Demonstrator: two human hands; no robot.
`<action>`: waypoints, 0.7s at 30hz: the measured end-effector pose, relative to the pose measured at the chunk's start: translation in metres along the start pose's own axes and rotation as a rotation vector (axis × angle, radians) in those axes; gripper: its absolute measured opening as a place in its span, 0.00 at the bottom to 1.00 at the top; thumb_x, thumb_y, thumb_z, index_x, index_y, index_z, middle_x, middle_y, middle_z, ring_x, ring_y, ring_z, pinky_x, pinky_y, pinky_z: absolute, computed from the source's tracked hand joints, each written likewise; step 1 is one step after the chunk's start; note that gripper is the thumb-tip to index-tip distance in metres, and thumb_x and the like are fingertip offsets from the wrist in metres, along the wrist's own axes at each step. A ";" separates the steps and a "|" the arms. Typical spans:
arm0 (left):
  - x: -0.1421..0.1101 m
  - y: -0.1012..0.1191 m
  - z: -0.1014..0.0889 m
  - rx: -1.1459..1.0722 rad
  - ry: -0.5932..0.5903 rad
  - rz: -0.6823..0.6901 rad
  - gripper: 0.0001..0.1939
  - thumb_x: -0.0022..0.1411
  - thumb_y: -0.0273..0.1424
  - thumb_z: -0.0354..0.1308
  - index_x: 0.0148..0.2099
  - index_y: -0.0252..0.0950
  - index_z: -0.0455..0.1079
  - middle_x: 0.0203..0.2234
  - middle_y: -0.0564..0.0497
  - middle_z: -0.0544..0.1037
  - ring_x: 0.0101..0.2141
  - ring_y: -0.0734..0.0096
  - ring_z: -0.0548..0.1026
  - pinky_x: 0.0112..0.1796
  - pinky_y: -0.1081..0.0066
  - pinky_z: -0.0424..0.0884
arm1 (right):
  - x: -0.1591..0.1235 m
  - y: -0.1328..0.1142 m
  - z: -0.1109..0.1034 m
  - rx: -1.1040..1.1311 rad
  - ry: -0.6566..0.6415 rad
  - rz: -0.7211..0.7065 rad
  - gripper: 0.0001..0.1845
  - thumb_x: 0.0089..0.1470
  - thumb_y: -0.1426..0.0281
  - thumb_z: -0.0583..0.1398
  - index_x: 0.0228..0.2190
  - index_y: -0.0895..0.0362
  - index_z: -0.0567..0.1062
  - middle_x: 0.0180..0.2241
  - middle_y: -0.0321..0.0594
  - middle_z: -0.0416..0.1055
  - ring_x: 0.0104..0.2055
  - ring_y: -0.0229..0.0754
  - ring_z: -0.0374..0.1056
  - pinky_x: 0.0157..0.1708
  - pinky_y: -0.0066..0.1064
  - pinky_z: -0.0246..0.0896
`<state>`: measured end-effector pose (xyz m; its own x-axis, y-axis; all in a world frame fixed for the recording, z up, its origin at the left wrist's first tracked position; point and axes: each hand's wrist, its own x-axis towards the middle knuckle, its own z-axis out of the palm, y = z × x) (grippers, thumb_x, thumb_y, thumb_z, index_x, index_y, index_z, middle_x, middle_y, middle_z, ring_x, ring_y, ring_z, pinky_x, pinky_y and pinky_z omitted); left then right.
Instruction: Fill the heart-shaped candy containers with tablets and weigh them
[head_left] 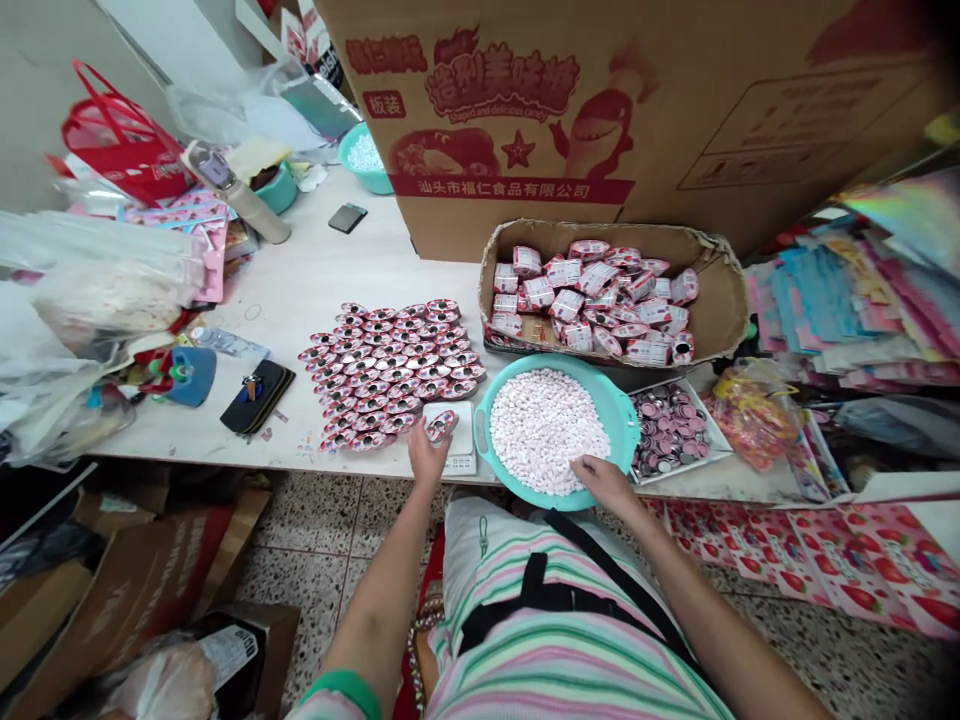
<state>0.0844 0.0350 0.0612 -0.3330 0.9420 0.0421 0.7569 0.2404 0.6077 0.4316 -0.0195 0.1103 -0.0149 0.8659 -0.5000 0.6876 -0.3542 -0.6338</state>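
- Workbench (315,285) with a pale, scuffed top runs across in front of us, with speckled terrazzo floor (315,515) below its near edge. A large printed candy carton (585,100) stands at the far side, and plastic bags (75,290) heap up on the left.
- Wrapped pouch (441,426), red and white, sits in our left hand just above a white square pad (457,432). Its long axis tilts from lower left to upper right, with the upper end pointing toward a teal basin (626,420).
- Matching pouches (390,370) lie overlapped in rows on the bench just left of that hand. Beyond them, a cardboard tray (600,235) holds plumper packets (592,295).
- Left hand (427,452): we have the fingers curled, gripping the pouch.
- Right hand (604,482): we keep it open and relaxed, lying on pale pink candies (547,430) near the basin's rim.
- Tray of round pink discs (671,430) sits just beside the basin, on the right.
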 end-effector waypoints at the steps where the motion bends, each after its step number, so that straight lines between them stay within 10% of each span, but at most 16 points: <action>1: 0.005 0.000 0.002 -0.011 -0.021 -0.011 0.24 0.50 0.34 0.61 0.50 0.33 0.65 0.42 0.43 0.73 0.46 0.56 0.70 0.48 0.57 0.66 | -0.001 0.001 0.000 0.006 0.006 -0.003 0.19 0.51 0.55 0.50 0.19 0.55 0.64 0.20 0.35 0.65 0.25 0.38 0.60 0.26 0.27 0.48; 6: 0.010 0.024 -0.021 -0.032 0.028 0.044 0.18 0.51 0.34 0.61 0.46 0.35 0.69 0.38 0.45 0.75 0.40 0.59 0.72 0.43 0.60 0.69 | -0.003 0.005 -0.001 0.053 0.046 -0.001 0.18 0.51 0.55 0.50 0.19 0.55 0.63 0.19 0.34 0.63 0.25 0.37 0.59 0.26 0.27 0.48; 12: -0.006 0.100 -0.067 -0.124 0.155 0.447 0.21 0.55 0.27 0.58 0.52 0.41 0.68 0.43 0.46 0.68 0.48 0.63 0.67 0.50 0.62 0.65 | -0.002 0.002 -0.001 0.081 0.067 -0.003 0.18 0.52 0.56 0.50 0.18 0.55 0.60 0.18 0.32 0.59 0.24 0.36 0.57 0.25 0.27 0.46; 21: -0.014 0.116 -0.021 -0.068 -0.088 0.616 0.28 0.52 0.15 0.52 0.53 0.43 0.68 0.44 0.45 0.66 0.46 0.64 0.67 0.48 0.62 0.68 | -0.002 0.001 -0.005 0.113 0.124 -0.017 0.17 0.51 0.59 0.50 0.17 0.55 0.62 0.18 0.33 0.61 0.24 0.36 0.57 0.25 0.27 0.47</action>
<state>0.1652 0.0447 0.1481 0.2029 0.9195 0.3367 0.7569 -0.3654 0.5418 0.4363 -0.0202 0.1138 0.0685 0.9065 -0.4166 0.6019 -0.3706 -0.7074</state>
